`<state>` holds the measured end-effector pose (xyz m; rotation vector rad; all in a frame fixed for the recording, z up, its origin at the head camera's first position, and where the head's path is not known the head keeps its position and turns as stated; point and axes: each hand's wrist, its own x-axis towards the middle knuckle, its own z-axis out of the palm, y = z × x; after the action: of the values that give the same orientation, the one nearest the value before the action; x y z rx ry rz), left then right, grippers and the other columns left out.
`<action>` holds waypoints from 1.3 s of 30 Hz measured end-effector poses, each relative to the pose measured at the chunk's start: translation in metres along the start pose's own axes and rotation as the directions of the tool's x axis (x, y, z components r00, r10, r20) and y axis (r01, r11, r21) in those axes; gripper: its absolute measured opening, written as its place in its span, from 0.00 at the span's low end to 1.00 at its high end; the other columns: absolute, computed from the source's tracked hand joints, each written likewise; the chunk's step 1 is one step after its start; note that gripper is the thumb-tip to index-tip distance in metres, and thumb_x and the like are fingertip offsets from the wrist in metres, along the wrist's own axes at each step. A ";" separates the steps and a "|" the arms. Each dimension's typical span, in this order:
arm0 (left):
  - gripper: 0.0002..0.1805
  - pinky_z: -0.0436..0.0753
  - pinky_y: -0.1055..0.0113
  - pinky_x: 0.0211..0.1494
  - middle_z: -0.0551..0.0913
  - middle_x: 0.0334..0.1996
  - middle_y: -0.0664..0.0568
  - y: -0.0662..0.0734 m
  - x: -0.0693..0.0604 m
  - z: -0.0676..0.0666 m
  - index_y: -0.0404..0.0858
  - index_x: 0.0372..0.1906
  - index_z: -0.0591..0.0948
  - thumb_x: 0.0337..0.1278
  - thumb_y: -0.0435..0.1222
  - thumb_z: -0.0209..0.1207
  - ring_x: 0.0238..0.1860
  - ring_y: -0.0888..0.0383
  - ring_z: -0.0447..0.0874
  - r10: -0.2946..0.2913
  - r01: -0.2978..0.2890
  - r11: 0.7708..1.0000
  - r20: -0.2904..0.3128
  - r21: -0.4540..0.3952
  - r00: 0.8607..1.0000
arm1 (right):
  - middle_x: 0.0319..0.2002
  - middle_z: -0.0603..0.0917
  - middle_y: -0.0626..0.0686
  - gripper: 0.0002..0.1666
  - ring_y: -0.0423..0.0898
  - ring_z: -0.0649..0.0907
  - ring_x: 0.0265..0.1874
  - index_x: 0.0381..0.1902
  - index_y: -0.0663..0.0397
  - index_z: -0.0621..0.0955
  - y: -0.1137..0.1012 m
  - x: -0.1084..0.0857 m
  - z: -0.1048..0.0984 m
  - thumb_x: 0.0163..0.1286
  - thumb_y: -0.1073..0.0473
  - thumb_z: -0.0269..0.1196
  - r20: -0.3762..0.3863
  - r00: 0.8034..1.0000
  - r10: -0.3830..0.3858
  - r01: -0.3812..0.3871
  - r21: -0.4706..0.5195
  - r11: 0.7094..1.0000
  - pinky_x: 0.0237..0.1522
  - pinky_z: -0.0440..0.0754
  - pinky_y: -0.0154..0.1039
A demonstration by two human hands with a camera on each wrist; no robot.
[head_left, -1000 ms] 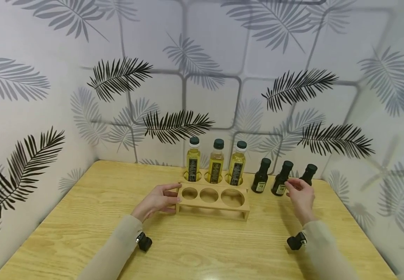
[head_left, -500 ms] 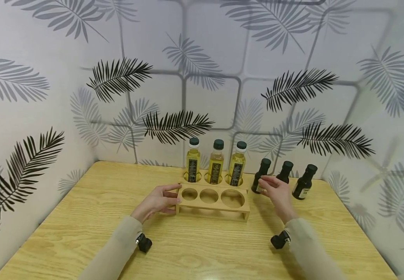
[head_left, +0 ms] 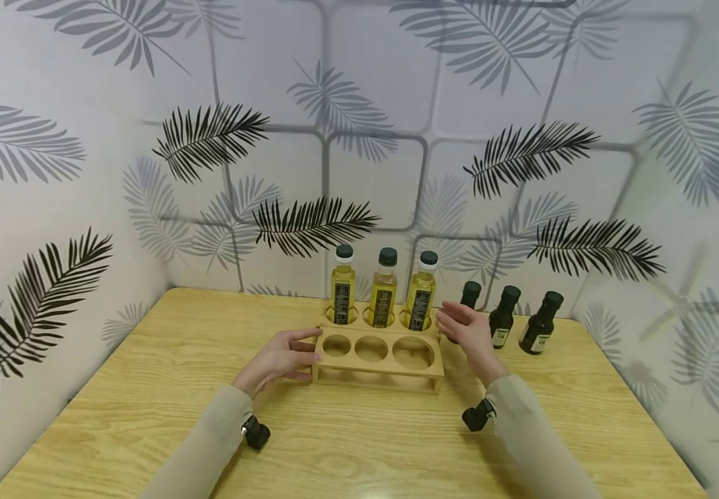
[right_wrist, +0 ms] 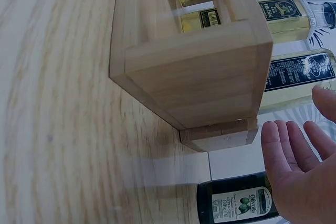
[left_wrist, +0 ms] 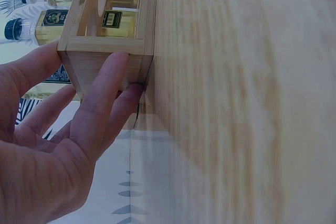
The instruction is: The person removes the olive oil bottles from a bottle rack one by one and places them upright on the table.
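A wooden two-tier rack (head_left: 379,369) stands mid-table. Three clear bottles of yellow oil fill its back row: left oil bottle (head_left: 343,294), middle oil bottle (head_left: 382,298), right oil bottle (head_left: 420,300). Its front row has three bare round holes. My left hand (head_left: 281,357) touches the rack's left end with its fingertips, fingers extended, as the left wrist view confirms. Beside the rack's right end hovers my right hand (head_left: 473,338), fingers straight and holding nothing. In the right wrist view, a small gap separates its fingertips (right_wrist: 270,129) from the rack. Behind that hand, a dark olive oil bottle (right_wrist: 239,204) is partly hidden.
Two more dark bottles stand to the right: a nearer dark bottle (head_left: 501,319) and an outer dark bottle (head_left: 542,324). Patterned walls (head_left: 372,180) rise along the back and both sides of the wooden table (head_left: 347,443).
My right hand has moved left, from beside the dark bottles to the rack's right end. The left hand stays at the rack's left end. No bottle has visibly moved.
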<state>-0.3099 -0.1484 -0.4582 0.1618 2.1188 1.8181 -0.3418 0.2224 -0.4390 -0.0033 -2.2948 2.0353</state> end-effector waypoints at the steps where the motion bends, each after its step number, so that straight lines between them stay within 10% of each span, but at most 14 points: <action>1: 0.34 0.87 0.51 0.48 0.68 0.67 0.31 0.000 0.000 0.000 0.47 0.72 0.68 0.62 0.32 0.63 0.54 0.44 0.82 0.001 -0.001 1.000 0.003 0.001 1.000 | 0.62 0.78 0.62 0.30 0.42 0.84 0.49 0.67 0.58 0.73 0.000 0.001 0.001 0.71 0.54 0.63 0.005 1.000 -0.005 0.005 -0.009 1.000 0.60 0.80 0.48; 13: 0.34 0.87 0.52 0.47 0.67 0.67 0.31 0.001 -0.001 -0.002 0.46 0.73 0.67 0.63 0.31 0.63 0.54 0.45 0.83 -0.003 0.003 1.000 0.006 -0.005 1.000 | 0.70 0.68 0.63 0.36 0.59 0.74 0.65 0.74 0.56 0.65 -0.007 0.013 0.015 0.72 0.53 0.61 0.086 0.996 -0.011 0.013 -0.019 1.000 0.64 0.76 0.51; 39: 0.34 0.87 0.52 0.47 0.68 0.67 0.31 0.003 -0.002 0.000 0.46 0.73 0.67 0.63 0.31 0.62 0.55 0.44 0.82 -0.004 0.004 1.000 0.010 0.005 1.000 | 0.76 0.54 0.64 0.46 0.60 0.60 0.74 0.78 0.59 0.51 -0.014 0.019 0.023 0.73 0.51 0.60 0.127 0.992 -0.011 0.022 -0.093 0.995 0.68 0.71 0.55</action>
<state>-0.3086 -0.1486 -0.4552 0.1672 2.1150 1.8066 -0.3613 0.1991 -0.4271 0.1427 -2.4541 1.9717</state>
